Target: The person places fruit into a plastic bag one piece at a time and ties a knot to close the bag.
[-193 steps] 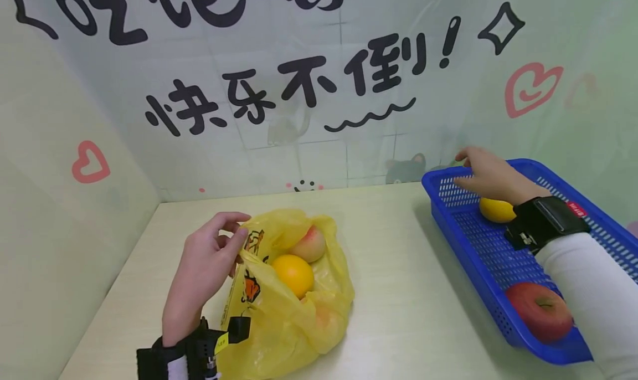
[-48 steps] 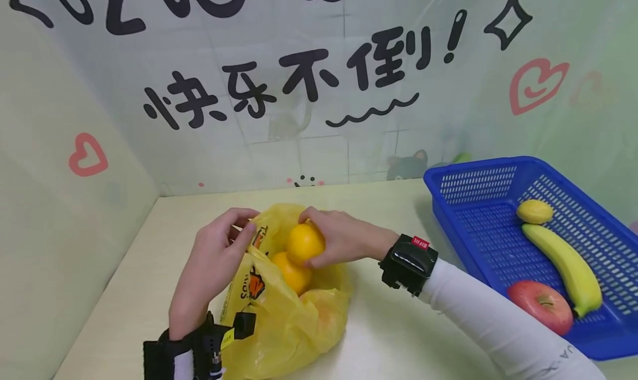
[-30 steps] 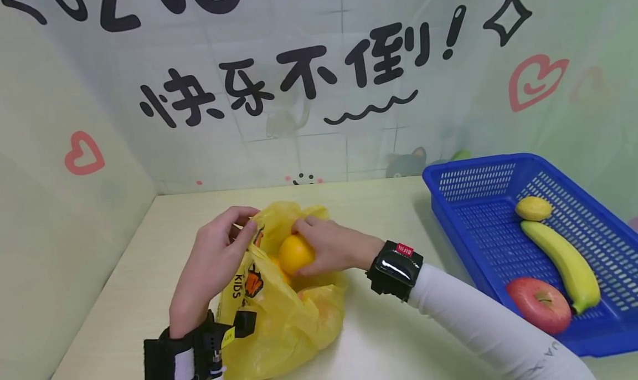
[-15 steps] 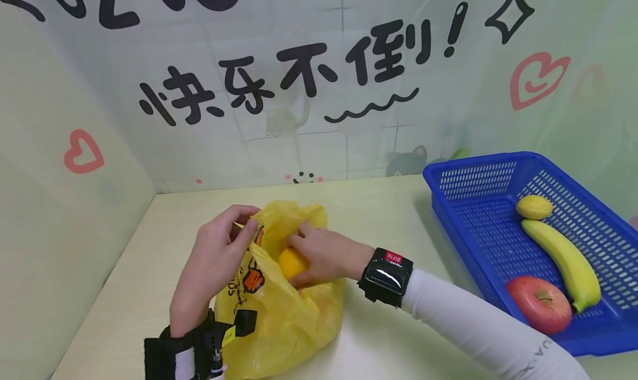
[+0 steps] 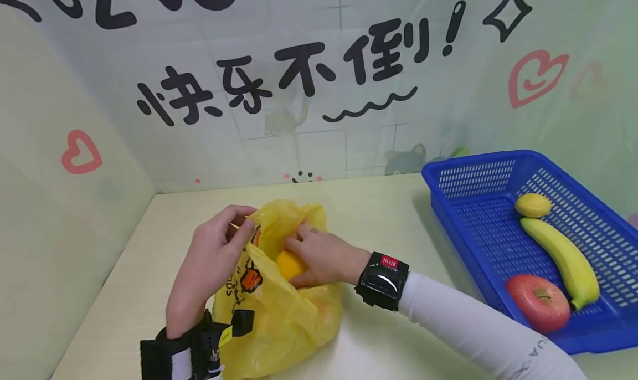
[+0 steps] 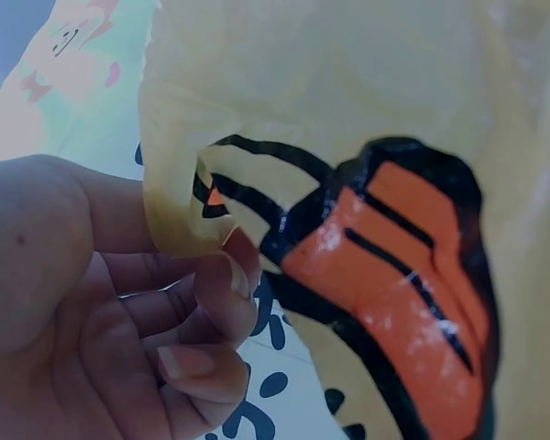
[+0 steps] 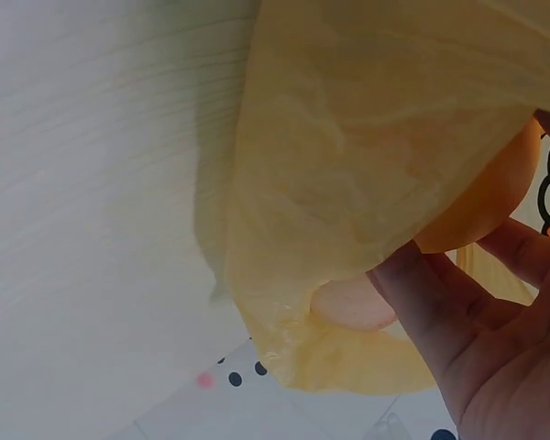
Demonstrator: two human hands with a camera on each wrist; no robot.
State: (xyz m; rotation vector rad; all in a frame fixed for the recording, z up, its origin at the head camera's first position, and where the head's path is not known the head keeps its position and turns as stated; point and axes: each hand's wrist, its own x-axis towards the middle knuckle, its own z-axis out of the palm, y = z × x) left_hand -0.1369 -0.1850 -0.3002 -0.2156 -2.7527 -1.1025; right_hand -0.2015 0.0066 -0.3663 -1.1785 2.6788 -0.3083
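A yellow plastic bag (image 5: 294,330) with a black and orange print stands on the table, its mouth held up. My left hand (image 5: 219,258) pinches the left edge of that mouth between thumb and fingers, as the left wrist view shows up close. My right hand (image 5: 326,255) reaches inside the bag and grips an orange (image 5: 291,265) with the fingers around it. In the right wrist view the orange (image 7: 486,206) is partly covered by the plastic, and a peach (image 7: 353,304) lies behind the fingers. The other orange is hidden from the head view.
At the right stands a blue perforated basket (image 5: 463,261). It holds a lemon (image 5: 533,205), a banana (image 5: 563,258) and a red apple (image 5: 538,302). A printed wall sheet (image 5: 309,147) hangs right behind the pale table (image 5: 389,214).
My right hand has come from the basket to the bag with an orange and lowered it inside, slowing at the end. The left hand has kept its pinch on the bag edge.
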